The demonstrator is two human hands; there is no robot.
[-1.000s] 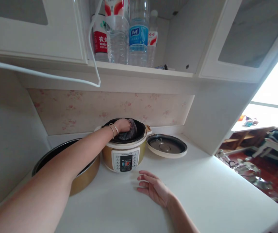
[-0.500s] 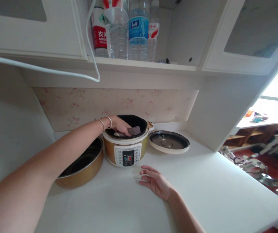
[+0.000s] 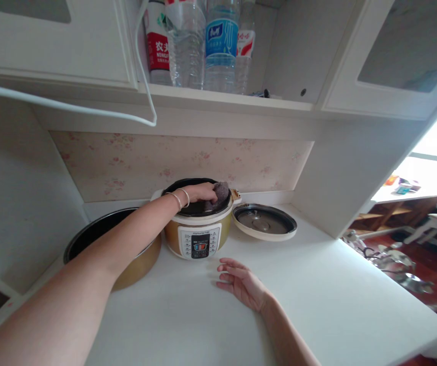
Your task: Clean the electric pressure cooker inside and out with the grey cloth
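My left hand point(image 3: 202, 192) reaches into the open gold electric cooker point(image 3: 199, 238) at the back of the white counter and grips a grey cloth point(image 3: 220, 192) pressed against the right inner wall near the rim. Two bracelets circle that wrist. My right hand point(image 3: 241, 285) lies flat on the counter in front of the cooker, fingers spread, holding nothing. The cooker's control panel faces me.
A gold inner pot point(image 3: 126, 254) with a dark lining stands left of the cooker. The cooker's lid point(image 3: 264, 222) lies upside down to its right. Water bottles point(image 3: 203, 46) stand on a shelf above. A white cable point(image 3: 88, 109) hangs under the cabinet. The counter point(image 3: 336, 300) ends at the right.
My left hand has slid the cloth from the cooker's left side and bottom up to the right rim. My right hand has stayed flat on the counter.
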